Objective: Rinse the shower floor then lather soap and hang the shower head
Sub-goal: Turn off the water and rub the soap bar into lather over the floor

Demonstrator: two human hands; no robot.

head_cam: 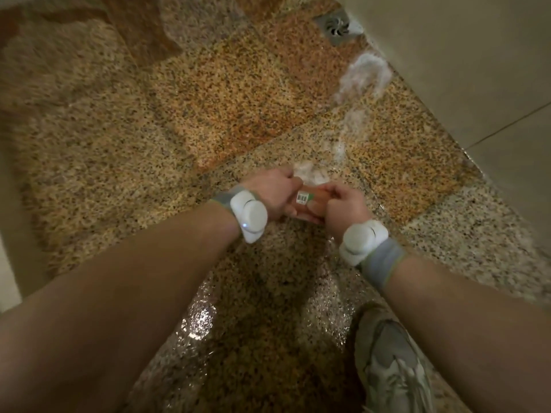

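- One speckled stone shower floor (149, 129) fills the view. It is wet and glistens near the shoe (393, 368), so rinsing appears done.
- White foam (366, 73) trails beside the wall (477, 55) toward the drain (337, 25), probably following the slope.
- Left hand (274, 195) and right hand (343, 207) each grip one end of the soap (310, 204), held low over the floor, apparently to work up lather.
- Soap is orange and sits between the hands.
- Label (301, 198) shows a barcode; no writing is legible.
- Shower head: not in view.
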